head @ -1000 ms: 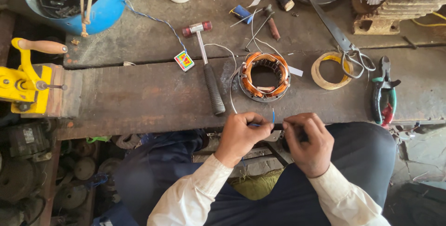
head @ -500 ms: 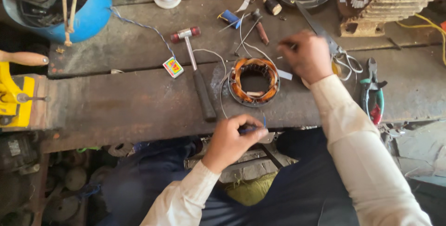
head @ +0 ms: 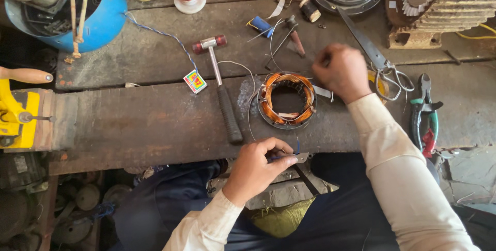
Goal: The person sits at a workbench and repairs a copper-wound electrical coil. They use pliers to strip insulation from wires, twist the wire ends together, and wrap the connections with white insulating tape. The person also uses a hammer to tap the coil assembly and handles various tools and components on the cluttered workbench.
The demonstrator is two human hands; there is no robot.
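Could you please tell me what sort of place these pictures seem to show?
Most likely a small motor repair workshop. On the worn wooden bench lie a motor stator with copper windings, a mallet, scissors and pliers, with motor housings at the back.

Workbench [head: 129, 122]: rough, weathered wood planks, matt, stained dark. Stator [head: 287, 100], centre of frame: dull grey metal ring, glossy copper-coloured windings inside. Mallet [head: 219, 83]: bright metal shaft, matt black ribbed grip, probably rubber; red end caps, plastic-looking. Scissors [head: 374, 57], upper right: bare steel, worn sheen. Pliers [head: 424, 111], right edge: green and red plastic-sleeved handles. Blue drum [head: 103, 21], upper left: painted, semi-gloss. Sleeves [head: 392, 153]: cream woven cloth, matt.
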